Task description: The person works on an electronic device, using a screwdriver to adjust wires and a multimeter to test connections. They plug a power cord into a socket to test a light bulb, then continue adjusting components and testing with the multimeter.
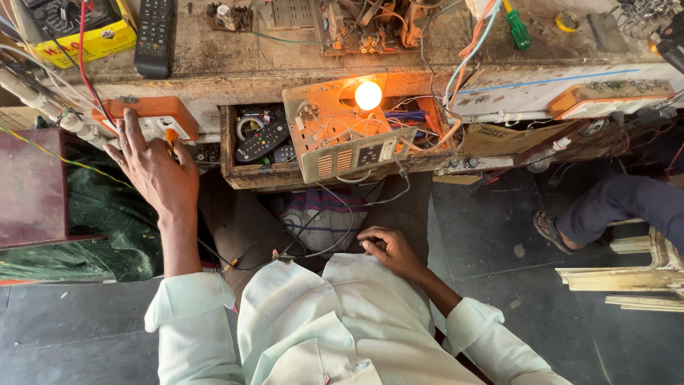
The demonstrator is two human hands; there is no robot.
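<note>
Orange plastic switchboard [153,116], boxy with a white face, is fixed to the bench front at ten o'clock. Left hand [153,167] lies on it, fingers spread flat and gripping nothing, fingertips reaching its top edge; a small orange-handled tool [171,137] stands just beside the thumb.

Right hand [388,248] rests at six o'clock on the pale cloth of the lap, fingers curled loosely; whether it pinches one of the thin wires [313,235] there I cannot tell.

Those wires run up to a metal chassis [349,139], perforated and scuffed, at twelve o'clock in an open wooden drawer [246,175]. A round bulb [368,95] glows on it, so the circuit looks live. Likely risk: a bare finger brushing an exposed contact, or a tug on the slack wires pulling the chassis out of the drawer.

Black remotes [262,140] lie in the drawer. Another person's sandalled foot [552,232] sits at three o'clock on the dark stone floor [499,285].
</note>
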